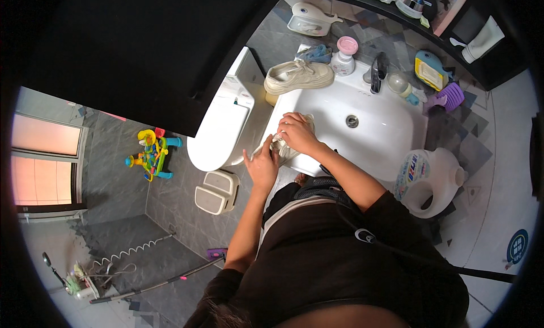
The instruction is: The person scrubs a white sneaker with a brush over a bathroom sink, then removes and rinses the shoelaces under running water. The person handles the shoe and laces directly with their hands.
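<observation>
A cream lace-up shoe (290, 150) is at the left rim of the white sink (385, 149), partly covered by my hands. My right hand (298, 134) lies over its upper part with the fingers bent around it. From below, my left hand (263, 168) reaches the laces, thumb and forefinger closed at them and the outer fingers spread. Exactly what the fingertips pinch is too small to see. A matching cream shoe (300, 77) rests on the far left corner of the sink, beside a blue cloth (315, 54).
Around the basin stand a pink-topped pump bottle (343, 58), a dark faucet (376, 73), a baby bottle (400, 84), a purple brush (450, 97) and a large white jug (432, 183). Left are a toilet (218, 132) and a step stool (217, 192). A black cabinet (130, 50) overhangs.
</observation>
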Available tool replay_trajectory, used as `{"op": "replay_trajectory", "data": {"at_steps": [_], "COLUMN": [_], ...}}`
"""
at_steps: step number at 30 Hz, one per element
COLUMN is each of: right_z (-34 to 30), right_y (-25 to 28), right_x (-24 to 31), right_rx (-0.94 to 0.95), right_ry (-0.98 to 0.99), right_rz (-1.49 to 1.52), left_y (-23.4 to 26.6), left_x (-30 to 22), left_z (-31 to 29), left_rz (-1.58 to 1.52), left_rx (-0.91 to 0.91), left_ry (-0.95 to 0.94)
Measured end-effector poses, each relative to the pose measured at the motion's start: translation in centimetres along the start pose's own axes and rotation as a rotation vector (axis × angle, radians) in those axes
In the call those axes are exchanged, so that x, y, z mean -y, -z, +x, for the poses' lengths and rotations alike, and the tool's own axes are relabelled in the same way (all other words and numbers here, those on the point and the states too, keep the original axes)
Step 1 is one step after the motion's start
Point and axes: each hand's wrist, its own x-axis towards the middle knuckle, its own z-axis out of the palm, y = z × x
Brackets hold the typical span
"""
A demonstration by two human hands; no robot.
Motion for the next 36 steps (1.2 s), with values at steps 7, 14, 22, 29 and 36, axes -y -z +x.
{"op": "replay_trajectory", "data": {"at_steps": [7, 14, 22, 29, 36], "right_z": [0.4, -0.3, -2.4, -3.2, -2.8], "right_y": [-0.2, 2.3, 3.9, 0.2, 0.6], "right_x": [-0.7, -4.8, -0.1, 0.5, -0.1], "right_rx": [-0.061, -0.321, -0.028, 0.081, 0.153], "right_ry": [-0.411, -0.632, -0.411, -0.434, -0.774], "right_rz": [0.166, 0.225, 0.143, 0.335, 1.088], "left_y": [-0.4, -1.2, 0.7, -0.6, -0.9], "left_x": [0.5, 0.9, -0.5, -0.8, -0.5], "left_z": [-0.1, -0.3, -0.2, -0.4, -0.5], "left_rz": [0.004, -0.066, -0.016, 0.154, 0.170], "left_rx": [0.009, -0.142, -0.035, 0.052, 0.011], "left_ry": [0.020, 0.000, 0.009, -0.104, -0.086]}}
